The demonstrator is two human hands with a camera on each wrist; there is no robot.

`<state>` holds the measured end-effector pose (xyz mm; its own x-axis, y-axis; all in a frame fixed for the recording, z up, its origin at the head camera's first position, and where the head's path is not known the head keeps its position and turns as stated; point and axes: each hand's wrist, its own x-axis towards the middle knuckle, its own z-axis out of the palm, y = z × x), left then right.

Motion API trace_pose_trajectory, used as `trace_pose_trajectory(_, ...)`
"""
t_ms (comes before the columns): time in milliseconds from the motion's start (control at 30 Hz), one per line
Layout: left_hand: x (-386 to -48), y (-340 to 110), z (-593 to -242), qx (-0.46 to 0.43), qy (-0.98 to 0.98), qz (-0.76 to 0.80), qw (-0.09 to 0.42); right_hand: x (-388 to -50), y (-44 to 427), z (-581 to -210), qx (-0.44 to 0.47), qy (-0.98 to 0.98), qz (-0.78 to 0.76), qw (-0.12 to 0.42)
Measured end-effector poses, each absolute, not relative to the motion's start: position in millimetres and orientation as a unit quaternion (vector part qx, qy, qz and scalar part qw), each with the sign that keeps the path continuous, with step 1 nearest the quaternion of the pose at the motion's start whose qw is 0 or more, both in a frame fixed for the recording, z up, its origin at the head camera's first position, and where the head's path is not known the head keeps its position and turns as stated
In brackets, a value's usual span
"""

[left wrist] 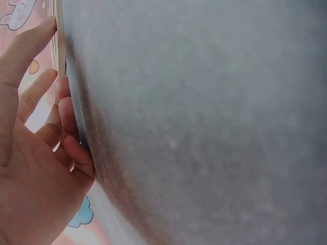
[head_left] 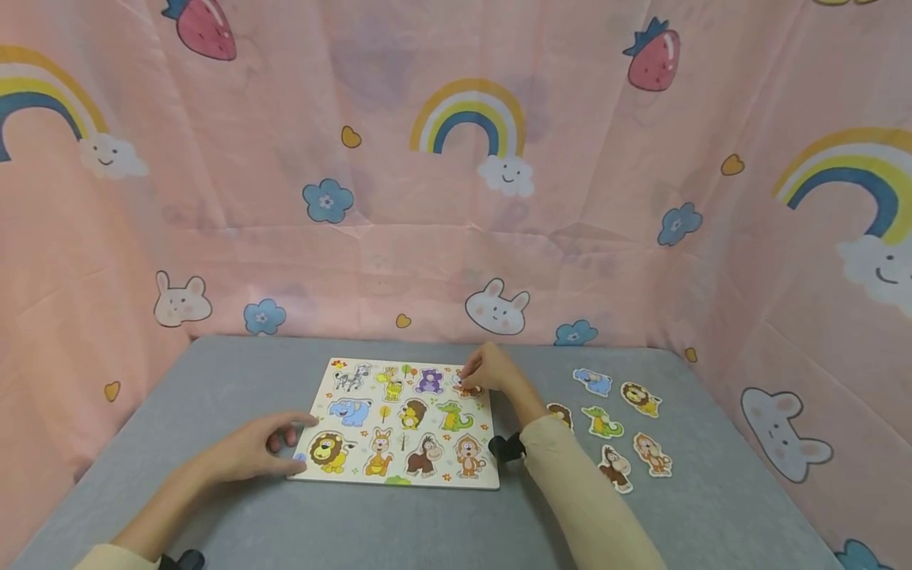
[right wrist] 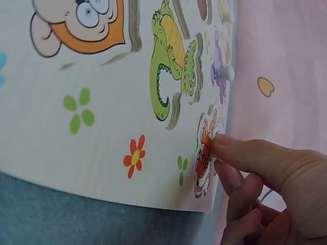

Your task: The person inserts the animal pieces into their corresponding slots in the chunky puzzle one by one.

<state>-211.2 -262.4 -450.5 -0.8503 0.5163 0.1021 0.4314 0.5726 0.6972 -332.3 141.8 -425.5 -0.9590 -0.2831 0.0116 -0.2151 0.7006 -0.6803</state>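
Note:
A white animal puzzle board lies on the grey table. At its left edge my left hand rests with thumb and fingers spread, touching the rim; the left wrist view shows this hand with fingertips at the board's thin edge and the other fingers loosely bent. Over the top right corner my right hand pinches the tiger piece. In the right wrist view, thumb and index finger of this hand meet at the tiger piece, which lies at its matching recess; whether it is fully seated I cannot tell.
Loose pieces lie right of the board: an elephant, a lion, a crocodile, a monkey, a gorilla and a hedgehog partly behind the right forearm. A pink patterned curtain stands behind the table.

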Motion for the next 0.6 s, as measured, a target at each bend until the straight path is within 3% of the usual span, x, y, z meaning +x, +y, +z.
trace_pose_trajectory(600,-211.9,-261.1,-451.0,0.269,0.883,0.380,0.054,-335.7,155.1,-436.4,-0.176,0.875,-0.446,0.058)
